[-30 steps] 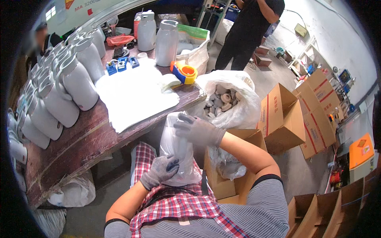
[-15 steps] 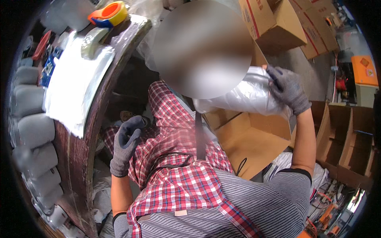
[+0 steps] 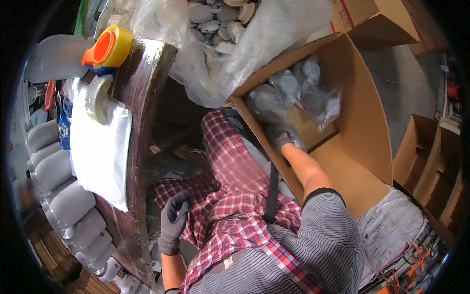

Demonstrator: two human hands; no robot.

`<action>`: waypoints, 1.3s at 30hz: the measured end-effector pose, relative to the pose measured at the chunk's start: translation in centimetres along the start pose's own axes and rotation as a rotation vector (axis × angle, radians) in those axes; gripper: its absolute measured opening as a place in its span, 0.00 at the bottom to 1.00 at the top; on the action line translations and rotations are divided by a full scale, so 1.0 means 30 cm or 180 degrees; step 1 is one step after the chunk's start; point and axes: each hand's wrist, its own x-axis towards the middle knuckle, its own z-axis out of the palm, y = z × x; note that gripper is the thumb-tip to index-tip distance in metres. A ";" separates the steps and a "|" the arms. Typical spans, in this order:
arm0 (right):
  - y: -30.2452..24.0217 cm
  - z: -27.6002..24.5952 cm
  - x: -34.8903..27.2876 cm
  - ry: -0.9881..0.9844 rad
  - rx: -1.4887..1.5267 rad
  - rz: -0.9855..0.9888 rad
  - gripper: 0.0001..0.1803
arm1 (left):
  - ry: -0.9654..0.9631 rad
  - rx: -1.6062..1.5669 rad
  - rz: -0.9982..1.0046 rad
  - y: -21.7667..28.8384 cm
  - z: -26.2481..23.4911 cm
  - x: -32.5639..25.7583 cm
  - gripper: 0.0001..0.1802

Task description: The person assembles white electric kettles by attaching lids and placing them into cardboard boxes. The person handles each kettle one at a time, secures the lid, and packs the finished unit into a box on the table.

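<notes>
Here, in the head view, the right hand (image 3: 285, 138), in a grey glove, reaches down into the open cardboard box (image 3: 364, 122) at the person's right. Its fingers curl around the lower edge of a clear plastic bag (image 3: 293, 95) of grey rounded pieces, which lies against the far inner wall of the box, so the hand grips the bag from below. The left hand (image 3: 174, 223), gloved the same way, hangs near the person's left thigh with its fingers loosely bent and holding nothing (it touches only the red checked apron (image 3: 235, 206)).

To the left runs the dark wooden table (image 3: 142, 98), its edge curving with the lens. On it lies a stack of flat white plastic bags (image 3: 100, 152), with a roll of clear tape (image 3: 98, 98) resting on the far end of the stack. Just beyond that stands a tape dispenser in orange and yellow (image 3: 107, 48). A row of translucent white jugs (image 3: 58, 191) lines the far left side of the table. At the far side, above the box, a large clear sack (image 3: 274, 34) holds round white lids (image 3: 215, 19). More cardboard boxes (image 3: 431, 161) stand at the right.
</notes>
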 end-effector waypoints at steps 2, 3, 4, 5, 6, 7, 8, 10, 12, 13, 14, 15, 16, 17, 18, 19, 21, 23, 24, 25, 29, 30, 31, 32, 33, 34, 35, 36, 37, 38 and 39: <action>0.117 0.268 0.199 -0.0048 0.0038 -0.0553 0.26 | 0.0015 -0.0034 -0.0151 0.009 -0.021 0.010 0.16; 0.165 0.358 0.262 -0.0048 0.0041 -0.0800 0.26 | -0.0020 -0.0013 -0.0131 0.019 -0.028 0.031 0.16; 0.130 0.325 0.272 -0.0143 -0.0252 -0.0881 0.24 | 0.0043 -0.0043 -0.0137 0.033 -0.022 0.016 0.16; 0.067 0.291 0.274 -0.0217 -0.0535 -0.0972 0.21 | 0.0115 -0.0064 -0.0126 0.029 -0.027 0.008 0.16; 0.038 0.267 0.279 -0.0175 -0.0689 -0.1101 0.21 | 0.0168 -0.0007 -0.0011 0.019 -0.030 0.009 0.16; 0.006 0.243 0.277 -0.0127 -0.0831 -0.1218 0.20 | 0.0146 0.0088 0.0035 0.015 -0.035 0.011 0.15; 0.001 0.237 0.278 0.0051 -0.0806 -0.1374 0.21 | 0.0115 0.0184 0.0109 0.017 -0.041 0.024 0.15; 0.018 0.230 0.279 -0.0013 -0.0894 -0.1745 0.22 | 0.0112 0.0289 0.0151 0.036 -0.048 0.048 0.14; 0.079 0.174 0.253 -0.0507 -0.1150 -0.2119 0.23 | 0.0115 0.0540 0.0476 0.097 -0.064 0.065 0.14; 0.089 0.118 0.234 -0.1129 -0.1753 -0.1847 0.23 | 0.0139 0.0679 0.0637 0.116 -0.078 0.067 0.14; 0.099 0.064 0.212 -0.1792 -0.2353 -0.1642 0.23 | 0.0329 0.0797 0.1010 0.126 -0.107 0.064 0.14; -0.023 -0.082 0.180 -0.1694 -0.1784 -0.1741 0.23 | 0.0591 0.0900 0.1341 0.118 -0.140 0.045 0.14; -0.165 -0.257 0.138 -0.1638 -0.1232 -0.1854 0.23 | 0.0852 0.0671 0.1042 0.135 -0.167 0.006 0.13; -0.304 -0.447 0.075 -0.1599 -0.0689 -0.1957 0.23 | 0.1104 0.0161 0.0864 0.132 -0.199 -0.035 0.14; -0.405 -0.553 0.077 -0.1173 -0.0020 -0.2226 0.22 | 0.1351 -0.0090 0.0905 0.109 -0.251 -0.061 0.15; -0.500 -0.675 0.054 -0.0771 0.0591 -0.2536 0.21 | 0.1623 -0.0331 0.0946 0.092 -0.288 -0.092 0.17; -0.625 -0.757 0.133 -0.0291 0.0936 -0.2194 0.23 | 0.2320 -0.0390 0.1100 0.127 -0.349 -0.104 0.18; -0.767 -0.801 0.250 0.0252 -0.0118 -0.2615 0.25 | 0.2506 -0.0166 0.1415 0.105 -0.433 -0.119 0.24; -0.787 -0.769 0.334 0.0204 -0.0929 -0.2413 0.26 | 0.2529 0.0145 0.1698 0.138 -0.478 -0.131 0.27; -0.743 -0.690 0.474 0.0479 -0.1919 -0.2810 0.28 | 0.2727 0.0397 0.1687 0.167 -0.511 -0.156 0.30; -0.798 -0.602 0.627 -0.0658 -0.3582 -0.2270 0.28 | 0.3758 0.1668 0.1732 0.118 -0.671 -0.258 0.42; -0.857 -0.619 0.589 -0.0810 -0.3634 -0.2095 0.26 | 0.4004 0.1710 0.1480 0.061 -0.721 -0.284 0.45; -0.907 -0.637 0.540 -0.0958 -0.3660 -0.1889 0.25 | 0.4290 0.1552 0.1449 0.019 -0.777 -0.301 0.45; -0.885 -0.592 0.597 -0.0780 -0.3651 -0.2050 0.24 | 0.4593 0.1387 0.1368 -0.014 -0.808 -0.329 0.46; -0.834 -0.555 0.644 -0.0570 -0.3564 -0.2138 0.23 | 0.4842 0.1238 0.1394 -0.031 -0.887 -0.332 0.46; -0.797 -0.537 0.656 -0.0173 -0.3132 -0.2361 0.24 | 0.4999 0.1094 0.1234 -0.114 -0.995 -0.341 0.47; -0.800 -0.544 0.634 -0.0046 -0.2664 -0.2563 0.23 | 0.5135 0.0932 0.1047 -0.181 -1.085 -0.351 0.47; -0.803 -0.565 0.593 0.0051 -0.2281 -0.2235 0.24 | 0.5187 0.0983 0.0960 -0.135 -1.146 -0.347 0.47; -0.802 -0.587 0.561 0.0157 -0.1888 -0.1906 0.25 | 0.5237 0.1032 0.0885 -0.082 -1.199 -0.343 0.47; -0.756 -0.591 0.603 0.0389 -0.1316 -0.1958 0.26 | 0.5165 0.0809 0.1008 -0.069 -1.258 -0.329 0.46; -0.681 -0.592 0.682 0.0639 -0.0753 -0.1989 0.28 | 0.5071 0.0567 0.1145 -0.066 -1.318 -0.300 0.46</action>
